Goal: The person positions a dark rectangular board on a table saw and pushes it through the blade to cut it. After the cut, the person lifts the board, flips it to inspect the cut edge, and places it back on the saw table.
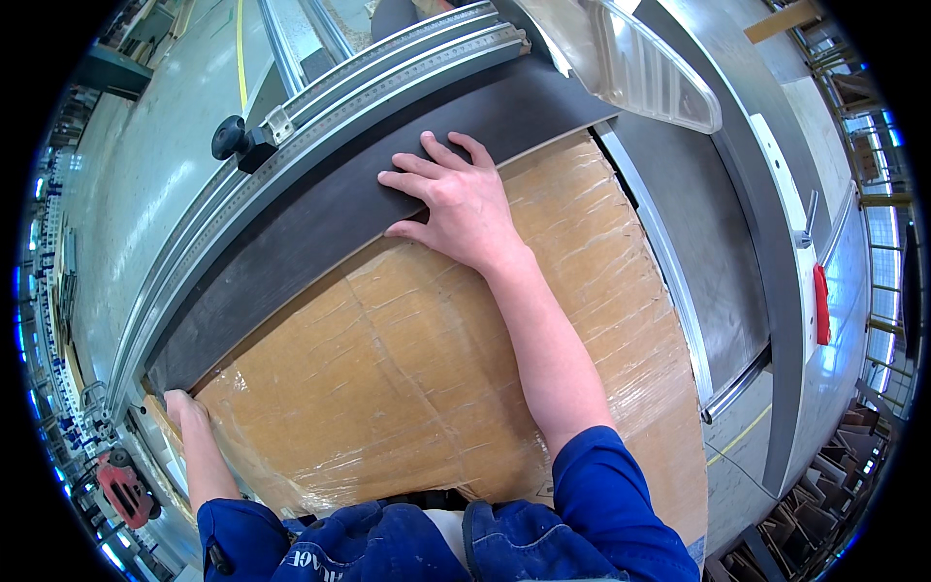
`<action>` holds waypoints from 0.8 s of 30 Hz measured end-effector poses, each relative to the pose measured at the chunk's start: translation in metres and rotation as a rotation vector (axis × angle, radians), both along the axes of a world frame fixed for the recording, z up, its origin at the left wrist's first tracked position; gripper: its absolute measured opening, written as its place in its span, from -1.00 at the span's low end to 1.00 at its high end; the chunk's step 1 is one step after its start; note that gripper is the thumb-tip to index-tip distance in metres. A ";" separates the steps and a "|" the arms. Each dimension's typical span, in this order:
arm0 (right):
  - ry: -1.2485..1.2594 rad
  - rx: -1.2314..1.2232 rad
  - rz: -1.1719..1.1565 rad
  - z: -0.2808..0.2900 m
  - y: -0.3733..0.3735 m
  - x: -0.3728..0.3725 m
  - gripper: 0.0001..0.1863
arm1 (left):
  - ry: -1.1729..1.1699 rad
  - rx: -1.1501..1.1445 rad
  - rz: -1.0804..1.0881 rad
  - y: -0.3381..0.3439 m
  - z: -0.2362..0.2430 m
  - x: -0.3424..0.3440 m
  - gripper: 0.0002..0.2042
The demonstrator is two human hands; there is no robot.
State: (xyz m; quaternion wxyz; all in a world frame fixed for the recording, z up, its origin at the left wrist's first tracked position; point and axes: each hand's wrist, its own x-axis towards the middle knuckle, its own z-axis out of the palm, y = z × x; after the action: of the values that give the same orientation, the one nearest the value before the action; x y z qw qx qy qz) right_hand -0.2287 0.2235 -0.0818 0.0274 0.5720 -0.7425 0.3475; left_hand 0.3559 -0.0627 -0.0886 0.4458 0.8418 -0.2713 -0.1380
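Note:
A long dark grey board [301, 238] lies flat along a metal fence, its near edge against a brown, film-wrapped sheet [388, 359]. My right hand [456, 199] rests on the board right of its middle, palm down with fingers spread, the wrist over the brown sheet. At the board's far left end my left hand [181, 404] is closed around its corner; most of those fingers are hidden. Beyond the board runs the fence [349, 107] with a ruled scale, and a black-knobbed stop [247, 144] sits on it.
A clear plastic blade guard [669, 73] hangs over the board's right end. To the right are a grey metal table [684, 194], a curved rail [747, 184] and a red handle [822, 306]. Stacked offcuts [824, 504] stand at lower right, a red machine [126, 488] at lower left.

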 end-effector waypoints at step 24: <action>0.033 -0.029 -0.010 -0.002 0.002 -0.002 -0.36 | -0.028 0.027 0.036 -0.002 -0.004 -0.002 -0.26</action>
State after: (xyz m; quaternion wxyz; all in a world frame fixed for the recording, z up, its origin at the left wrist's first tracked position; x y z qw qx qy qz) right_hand -0.2305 0.2256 -0.0843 0.0497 0.5735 -0.7396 0.3488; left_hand 0.3540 -0.0644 -0.0923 0.4329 0.8543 -0.2606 -0.1217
